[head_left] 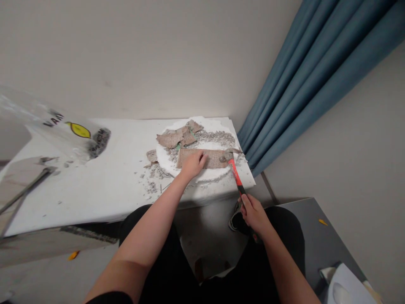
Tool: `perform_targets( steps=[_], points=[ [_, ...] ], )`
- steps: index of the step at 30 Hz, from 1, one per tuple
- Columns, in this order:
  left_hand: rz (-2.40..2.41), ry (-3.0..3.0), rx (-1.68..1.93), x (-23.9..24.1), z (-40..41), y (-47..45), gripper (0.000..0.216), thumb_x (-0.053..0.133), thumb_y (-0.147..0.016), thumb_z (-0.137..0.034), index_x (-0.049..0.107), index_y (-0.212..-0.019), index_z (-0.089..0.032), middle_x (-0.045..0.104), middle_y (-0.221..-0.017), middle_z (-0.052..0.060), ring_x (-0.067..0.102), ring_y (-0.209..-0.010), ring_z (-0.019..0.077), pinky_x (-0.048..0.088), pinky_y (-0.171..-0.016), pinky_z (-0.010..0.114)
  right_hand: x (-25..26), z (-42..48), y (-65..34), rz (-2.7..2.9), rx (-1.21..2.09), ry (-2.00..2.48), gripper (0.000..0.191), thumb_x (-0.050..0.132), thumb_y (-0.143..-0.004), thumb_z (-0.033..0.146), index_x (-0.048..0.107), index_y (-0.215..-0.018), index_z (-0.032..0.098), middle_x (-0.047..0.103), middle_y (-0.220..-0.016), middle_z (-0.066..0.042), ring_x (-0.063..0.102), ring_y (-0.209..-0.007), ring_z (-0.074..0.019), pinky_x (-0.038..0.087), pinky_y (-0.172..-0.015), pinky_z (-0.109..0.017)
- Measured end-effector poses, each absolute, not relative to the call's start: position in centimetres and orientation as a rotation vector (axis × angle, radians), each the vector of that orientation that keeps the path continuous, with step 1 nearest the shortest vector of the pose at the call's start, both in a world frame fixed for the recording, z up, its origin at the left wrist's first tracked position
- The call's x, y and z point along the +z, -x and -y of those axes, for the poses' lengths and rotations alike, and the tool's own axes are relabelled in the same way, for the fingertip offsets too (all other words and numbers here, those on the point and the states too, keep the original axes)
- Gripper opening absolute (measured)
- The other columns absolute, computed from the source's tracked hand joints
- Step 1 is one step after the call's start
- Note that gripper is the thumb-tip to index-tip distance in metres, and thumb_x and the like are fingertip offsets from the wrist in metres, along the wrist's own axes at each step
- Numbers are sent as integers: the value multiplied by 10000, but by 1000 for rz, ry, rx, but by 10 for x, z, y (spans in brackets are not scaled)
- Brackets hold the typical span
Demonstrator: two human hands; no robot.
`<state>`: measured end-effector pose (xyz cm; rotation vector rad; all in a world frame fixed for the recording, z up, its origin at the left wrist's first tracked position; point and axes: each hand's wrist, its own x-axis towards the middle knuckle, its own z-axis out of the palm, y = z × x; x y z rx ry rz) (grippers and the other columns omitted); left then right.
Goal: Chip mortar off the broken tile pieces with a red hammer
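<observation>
My right hand (254,213) is wrapped around the dark lower handle of a claw hammer (235,171), which has a red upper shaft. The hammer's head lies at the right end of a brown perforated strip (216,160); I cannot tell if they touch. My left hand (193,164) is closed over the strip's left half, holding it down, with its fingers partly hidden. Beneath the strip is a round white slab (202,174) strewn with grey crumbs (218,137). Torn, bent pieces of similar brown perforated sheet (172,138) lie behind my left hand.
Everything rests on a white-covered table (104,181). A clear plastic bag (68,135) with a yellow print stands at the left, near a dark metal bar (27,192). Blue curtains (303,80) hang at the right. A grey surface (303,219) is beside my right leg.
</observation>
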<state>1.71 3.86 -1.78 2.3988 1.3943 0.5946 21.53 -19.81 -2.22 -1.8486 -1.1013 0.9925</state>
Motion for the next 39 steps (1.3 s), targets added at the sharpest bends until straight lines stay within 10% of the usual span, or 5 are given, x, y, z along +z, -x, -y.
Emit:
perform_targets(
  steps=[8, 21, 28, 39],
  points=[
    [-1355, -2606, 610, -19, -45, -6, 339, 371, -1004, -373, 643, -904, -197, 708, -912, 120, 644, -920, 276, 474, -797, 378, 31, 72, -246, 1706, 145, 2408, 346, 425, -1042, 438, 609, -1125, 157, 709, -929, -167, 683, -855, -297, 436, -714, -337],
    [-1197, -2640, 419, -12, -43, 4, 291, 427, -998, -320, 672, -913, -188, 723, -946, 114, 635, -981, 285, 499, -867, 402, 11, 14, -227, 1929, -170, 2288, 280, 585, -954, 355, 657, -1094, 125, 604, -1164, -225, 550, -1095, -342, 426, -862, -399],
    [-1185, -2639, 398, -11, -43, 3, 278, 444, -986, -292, 686, -910, -179, 728, -954, 125, 638, -1012, 294, 493, -893, 412, 2, -6, -197, 2186, 590, 1834, 128, 582, -867, 160, 591, -743, 191, 591, -667, 5, 511, -658, -153, 340, -630, -259],
    [-1250, -2655, 282, -3, -41, 1, 311, 415, -1002, -288, 699, -1012, -161, 732, -1071, 111, 627, -1093, 266, 496, -913, 364, -4, -17, -198, 2310, 673, 1816, 128, 636, -766, 130, 549, -700, 196, 596, -661, 15, 508, -638, -139, 312, -579, -244]
  ],
)
